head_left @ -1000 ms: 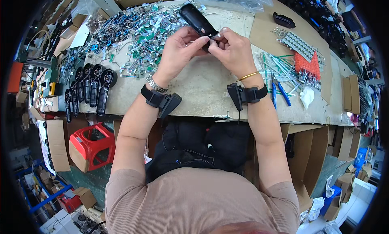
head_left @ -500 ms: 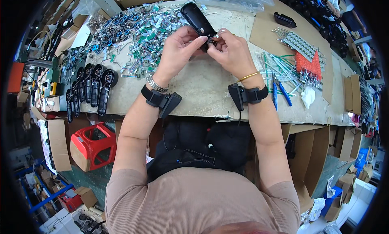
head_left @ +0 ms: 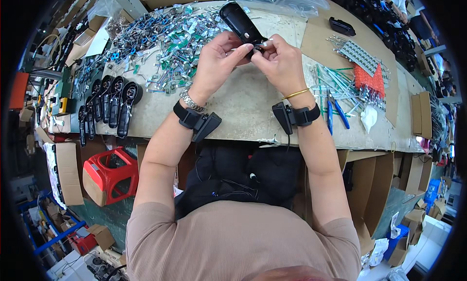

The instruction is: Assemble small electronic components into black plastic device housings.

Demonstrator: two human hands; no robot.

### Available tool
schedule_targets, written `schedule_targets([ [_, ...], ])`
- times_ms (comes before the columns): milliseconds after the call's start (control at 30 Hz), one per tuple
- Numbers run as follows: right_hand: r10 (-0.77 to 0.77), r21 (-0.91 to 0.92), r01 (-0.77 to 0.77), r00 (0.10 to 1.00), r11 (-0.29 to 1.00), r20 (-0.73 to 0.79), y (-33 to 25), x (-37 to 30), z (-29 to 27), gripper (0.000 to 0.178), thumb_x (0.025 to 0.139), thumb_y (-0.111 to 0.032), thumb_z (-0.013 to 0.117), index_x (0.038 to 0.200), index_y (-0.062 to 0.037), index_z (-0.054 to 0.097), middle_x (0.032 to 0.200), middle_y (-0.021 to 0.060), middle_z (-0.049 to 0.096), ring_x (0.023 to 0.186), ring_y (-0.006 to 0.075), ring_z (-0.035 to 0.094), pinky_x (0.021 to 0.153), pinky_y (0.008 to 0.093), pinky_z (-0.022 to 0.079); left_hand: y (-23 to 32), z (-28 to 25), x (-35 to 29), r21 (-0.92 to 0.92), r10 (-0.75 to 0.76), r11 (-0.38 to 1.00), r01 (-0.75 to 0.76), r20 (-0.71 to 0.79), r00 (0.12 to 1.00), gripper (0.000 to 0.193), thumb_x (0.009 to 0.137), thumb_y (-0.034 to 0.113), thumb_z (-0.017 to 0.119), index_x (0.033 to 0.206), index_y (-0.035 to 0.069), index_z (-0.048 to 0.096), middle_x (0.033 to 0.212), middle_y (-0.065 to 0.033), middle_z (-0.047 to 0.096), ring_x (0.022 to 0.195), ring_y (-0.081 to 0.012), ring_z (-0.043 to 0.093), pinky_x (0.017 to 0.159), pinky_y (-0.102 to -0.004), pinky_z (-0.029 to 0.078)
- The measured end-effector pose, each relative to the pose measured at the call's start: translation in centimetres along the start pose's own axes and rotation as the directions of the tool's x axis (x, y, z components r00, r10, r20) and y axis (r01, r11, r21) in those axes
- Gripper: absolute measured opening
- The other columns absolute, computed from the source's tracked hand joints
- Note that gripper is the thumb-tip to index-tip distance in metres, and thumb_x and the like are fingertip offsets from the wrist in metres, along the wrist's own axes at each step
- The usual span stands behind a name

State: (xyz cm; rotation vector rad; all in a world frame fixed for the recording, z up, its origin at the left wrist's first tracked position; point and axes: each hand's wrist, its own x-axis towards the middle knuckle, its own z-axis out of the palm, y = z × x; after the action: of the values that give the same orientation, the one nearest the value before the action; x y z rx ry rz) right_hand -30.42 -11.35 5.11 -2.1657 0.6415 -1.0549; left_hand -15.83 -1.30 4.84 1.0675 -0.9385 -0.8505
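Note:
Over the far middle of the worktable, my left hand (head_left: 218, 58) grips the near end of a glossy black plastic housing (head_left: 240, 22). The housing points away to the upper left, its wide rounded end farthest from me. My right hand (head_left: 282, 63) is closed, with thumb and fingertips pinched at that same near end. What lies between the right fingertips is too small and covered to name. Both thumbs nearly meet there. Just left of my hands spreads a heap of small green circuit boards with wires (head_left: 187, 42).
Several black handled housings (head_left: 116, 103) stand in a row at the left. Blue-handled pliers (head_left: 336, 110) lie on the right, by thin wires (head_left: 333, 84), a board panel (head_left: 359, 56) and red bubble wrap (head_left: 369, 79). A red stool (head_left: 111, 176) is below left. Another person (head_left: 396, 3) is far right.
The housing and both hands have shifted slightly to the right. My right fingers have shifted a little at the housing's near end; the grip stays on.

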Motion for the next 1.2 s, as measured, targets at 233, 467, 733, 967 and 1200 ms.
schedule_targets([
  [233, 0.037, 0.114, -0.046, 0.996, 0.992, 0.084, 0.3, 0.5, 0.0, 0.027, 0.081, -0.012, 0.079, 0.099, 0.0025, 0.064, 0.072, 0.0032, 0.065, 0.060, 0.0035, 0.054, 0.055, 0.0204, 0.045, -0.4, -0.3, 0.4, -0.048, -0.002, 0.999, 0.000, -0.043, 0.999, 0.022, 0.098, 0.007, 0.064, 0.116, -0.004, 0.057, 0.108, -0.0103, 0.069, 0.098, -0.0155, 0.068, 0.085, -0.0310, 0.062],
  [467, 0.000, 0.294, 0.000, 1.000, 0.956, 0.001, 0.6, 0.6, -0.3, 0.036, 0.087, -0.013, 0.079, 0.117, 0.0000, 0.065, 0.088, 0.0020, 0.068, 0.068, 0.0035, 0.058, 0.059, 0.0166, 0.046, -0.4, -0.9, 0.8, -0.301, -0.112, 0.950, 0.079, -0.094, 0.989, 0.024, 0.101, 0.008, 0.058, 0.121, -0.003, 0.049, 0.112, -0.0140, 0.067, 0.101, -0.0221, 0.069, 0.090, -0.0377, 0.061],
  [733, 0.211, 0.472, -0.191, 0.977, 0.860, 0.011, -0.1, 1.0, -0.5, 0.029, 0.092, -0.012, 0.073, 0.117, 0.0010, 0.066, 0.098, 0.0039, 0.069, 0.076, 0.0073, 0.063, 0.062, 0.0198, 0.049, -0.3, -0.2, 0.6, -0.379, 0.034, 0.922, -0.079, -0.126, 0.991, 0.025, 0.101, 0.007, 0.058, 0.123, -0.002, 0.050, 0.116, -0.0123, 0.067, 0.104, -0.0256, 0.068, 0.095, -0.0438, 0.058],
  [967, 0.292, 0.744, -0.259, 0.952, 0.616, 0.090, 2.2, 1.6, -2.0, 0.028, 0.094, -0.012, 0.070, 0.118, 0.0016, 0.067, 0.101, 0.0058, 0.071, 0.083, 0.0089, 0.065, 0.068, 0.0228, 0.050, 0.8, -0.6, 0.0, -0.288, -0.044, 0.954, 0.079, 0.127, 0.991, 0.031, 0.102, 0.010, 0.058, 0.130, -0.002, 0.054, 0.119, -0.0143, 0.066, 0.107, -0.0291, 0.069, 0.096, -0.0439, 0.058],
  [1200, 0.210, 0.600, -0.265, 0.964, 0.755, 0.160, 1.4, 1.4, -1.6, 0.028, 0.095, -0.011, 0.069, 0.121, 0.0010, 0.067, 0.098, 0.0043, 0.072, 0.083, 0.0086, 0.064, 0.073, 0.0229, 0.051, 2.1, -1.3, -0.2, -0.356, -0.318, 0.836, 0.418, 0.306, 0.897, 0.033, 0.105, 0.020, 0.054, 0.130, -0.001, 0.054, 0.118, -0.0167, 0.066, 0.102, -0.0298, 0.071, 0.085, -0.0383, 0.062],
])
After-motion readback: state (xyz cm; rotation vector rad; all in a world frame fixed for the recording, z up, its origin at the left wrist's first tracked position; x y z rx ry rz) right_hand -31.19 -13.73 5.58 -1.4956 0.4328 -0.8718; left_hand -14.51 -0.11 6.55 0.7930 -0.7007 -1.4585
